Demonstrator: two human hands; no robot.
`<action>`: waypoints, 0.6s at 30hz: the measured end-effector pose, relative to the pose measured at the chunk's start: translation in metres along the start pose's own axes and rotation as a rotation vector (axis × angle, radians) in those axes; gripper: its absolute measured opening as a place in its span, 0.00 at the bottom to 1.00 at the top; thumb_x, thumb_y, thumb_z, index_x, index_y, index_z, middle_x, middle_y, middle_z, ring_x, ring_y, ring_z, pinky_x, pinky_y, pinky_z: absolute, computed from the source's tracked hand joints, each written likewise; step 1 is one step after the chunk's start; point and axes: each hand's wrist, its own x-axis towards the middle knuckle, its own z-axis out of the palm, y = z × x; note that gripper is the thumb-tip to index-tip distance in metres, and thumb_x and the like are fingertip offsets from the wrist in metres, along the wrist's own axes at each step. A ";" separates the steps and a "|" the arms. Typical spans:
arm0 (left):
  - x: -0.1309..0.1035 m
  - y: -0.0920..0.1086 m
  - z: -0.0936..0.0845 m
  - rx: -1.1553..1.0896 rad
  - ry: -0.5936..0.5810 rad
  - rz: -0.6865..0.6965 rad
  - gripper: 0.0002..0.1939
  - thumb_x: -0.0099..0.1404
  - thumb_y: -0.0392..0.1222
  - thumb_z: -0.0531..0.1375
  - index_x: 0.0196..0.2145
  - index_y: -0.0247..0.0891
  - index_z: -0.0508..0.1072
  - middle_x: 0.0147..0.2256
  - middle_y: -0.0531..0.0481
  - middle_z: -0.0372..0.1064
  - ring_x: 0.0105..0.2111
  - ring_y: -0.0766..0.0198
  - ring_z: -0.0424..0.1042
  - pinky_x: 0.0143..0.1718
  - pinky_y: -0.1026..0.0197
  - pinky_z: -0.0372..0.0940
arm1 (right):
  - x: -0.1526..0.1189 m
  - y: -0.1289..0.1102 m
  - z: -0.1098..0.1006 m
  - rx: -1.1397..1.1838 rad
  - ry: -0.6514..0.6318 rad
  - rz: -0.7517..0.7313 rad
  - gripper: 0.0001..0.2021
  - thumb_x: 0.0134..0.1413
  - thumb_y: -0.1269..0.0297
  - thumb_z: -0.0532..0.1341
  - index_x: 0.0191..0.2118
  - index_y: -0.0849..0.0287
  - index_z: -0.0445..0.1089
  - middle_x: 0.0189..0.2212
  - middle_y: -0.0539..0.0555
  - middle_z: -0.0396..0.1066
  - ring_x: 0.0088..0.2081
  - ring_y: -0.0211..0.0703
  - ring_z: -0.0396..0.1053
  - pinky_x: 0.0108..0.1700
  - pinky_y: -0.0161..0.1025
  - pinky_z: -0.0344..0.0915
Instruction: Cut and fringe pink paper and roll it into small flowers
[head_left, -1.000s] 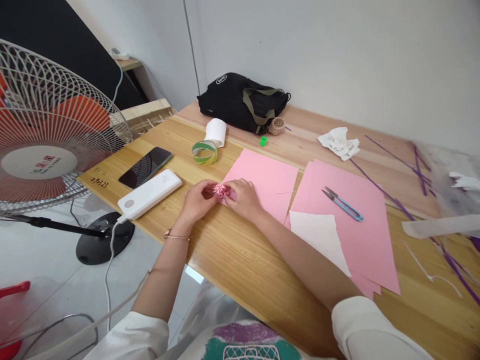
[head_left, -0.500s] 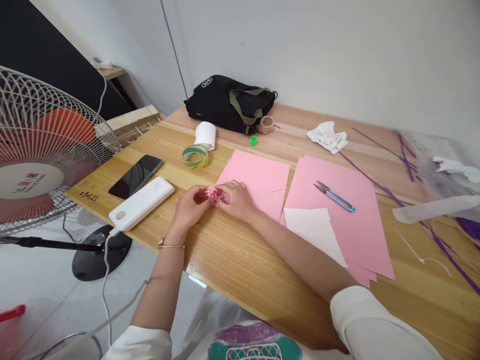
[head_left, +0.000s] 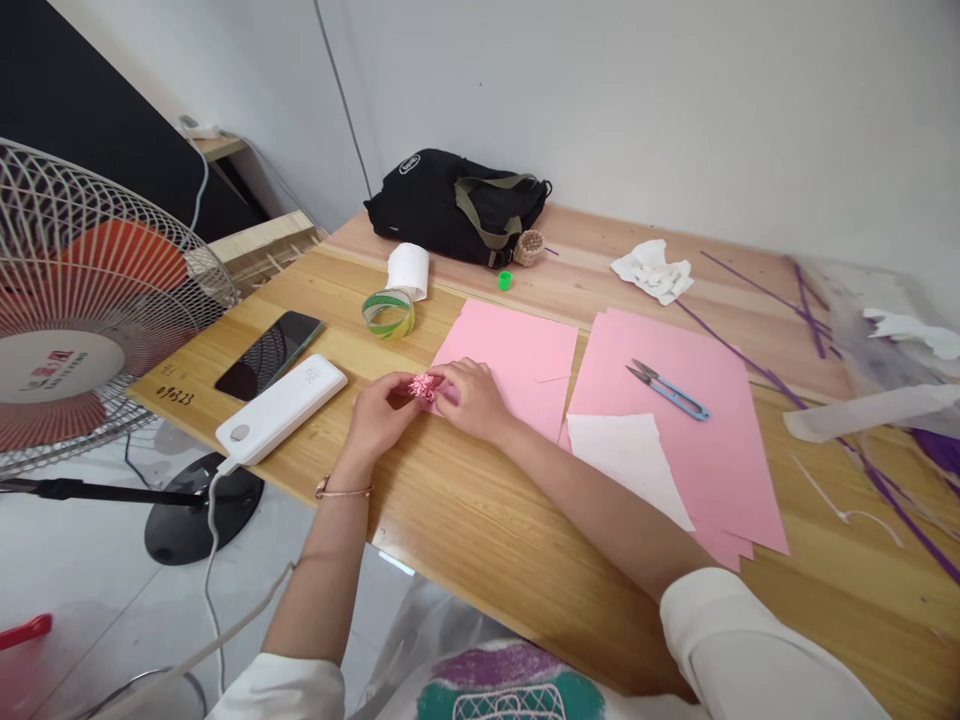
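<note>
A small pink fringed paper flower [head_left: 422,387] is pinched between my two hands, just above the wooden table. My left hand [head_left: 381,415] has its thumb and fingers closed on the flower's left side. From the right, my right hand [head_left: 471,400] grips it with the fingertips, partly hiding it. Behind my right hand lies a pink paper sheet [head_left: 517,345] with a cut near its right edge. Further right, blue thread snips [head_left: 667,388] rest on more pink sheets [head_left: 720,440], and a white paper piece [head_left: 626,460] overlaps them.
A white power bank [head_left: 285,405] with a cable and a phone [head_left: 268,355] lie left. Tape [head_left: 388,314], a paper roll [head_left: 409,270], a green cap [head_left: 505,281] and a black bag [head_left: 457,210] sit behind. Purple strips [head_left: 802,400] lie right. A fan [head_left: 90,330] stands left.
My fingers have shifted very slightly around the flower, whose fringed head now shows a bit more. The rest of the table looks the same apart from a small camera shift.
</note>
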 end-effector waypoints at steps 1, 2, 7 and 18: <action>0.000 0.000 0.000 -0.001 -0.003 0.002 0.16 0.50 0.43 0.61 0.37 0.35 0.74 0.35 0.44 0.75 0.35 0.58 0.73 0.42 0.55 0.66 | 0.000 0.000 0.000 0.003 -0.001 0.003 0.12 0.53 0.68 0.59 0.45 0.58 0.71 0.41 0.55 0.74 0.44 0.47 0.66 0.45 0.44 0.56; 0.000 0.000 0.000 -0.002 -0.004 0.003 0.15 0.50 0.43 0.61 0.37 0.35 0.74 0.35 0.44 0.75 0.35 0.58 0.73 0.42 0.56 0.66 | 0.000 0.000 0.000 0.005 -0.005 0.005 0.12 0.54 0.68 0.58 0.44 0.58 0.71 0.41 0.55 0.74 0.44 0.47 0.66 0.45 0.44 0.56; 0.001 -0.002 0.001 -0.006 -0.009 0.009 0.15 0.50 0.42 0.61 0.37 0.35 0.75 0.36 0.45 0.75 0.35 0.59 0.73 0.42 0.56 0.66 | 0.003 0.002 0.002 -0.014 -0.028 0.019 0.09 0.57 0.67 0.57 0.41 0.57 0.73 0.40 0.54 0.75 0.43 0.46 0.65 0.44 0.43 0.55; 0.003 -0.006 0.001 -0.007 -0.004 -0.006 0.16 0.50 0.41 0.60 0.38 0.35 0.75 0.38 0.44 0.76 0.37 0.58 0.73 0.44 0.55 0.66 | 0.005 -0.001 0.003 -0.074 -0.075 0.040 0.10 0.57 0.66 0.56 0.41 0.56 0.74 0.41 0.55 0.73 0.44 0.46 0.64 0.43 0.43 0.54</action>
